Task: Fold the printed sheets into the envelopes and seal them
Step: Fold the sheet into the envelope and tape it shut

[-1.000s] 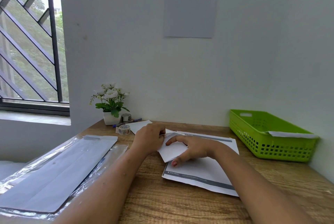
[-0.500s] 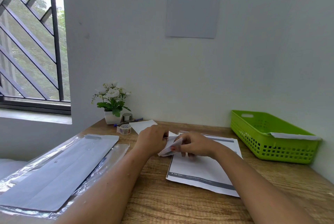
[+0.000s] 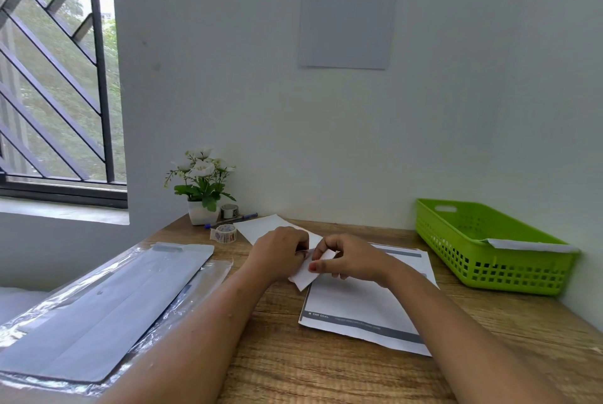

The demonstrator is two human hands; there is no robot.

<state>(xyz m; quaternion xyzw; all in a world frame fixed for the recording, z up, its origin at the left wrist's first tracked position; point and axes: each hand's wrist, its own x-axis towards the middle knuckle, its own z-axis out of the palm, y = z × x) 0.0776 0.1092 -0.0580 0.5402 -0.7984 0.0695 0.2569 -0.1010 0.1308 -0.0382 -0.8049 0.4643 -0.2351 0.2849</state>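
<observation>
Pinching a small folded paper [image 3: 305, 276] between them, the left hand [image 3: 280, 253] and right hand [image 3: 352, 260] are meeting just above the far left corner of the printed sheet [image 3: 359, 305] lying flat on the desk [image 3: 293, 364]. The folding step seems to be under way: the paper is being creased down to envelope size, and nothing is going into an envelope yet. The next move is probably calling for a firm crease, then a reach to the wrapped pack of envelopes [image 3: 98, 305] lying well left of that sheet, or to the white piece [image 3: 261, 228] just beyond it. The left hand is curling its fingers over the paper's upper edge; the right hand is gripping it with thumb in front and fingers bent behind, both forearms angling inward.
</observation>
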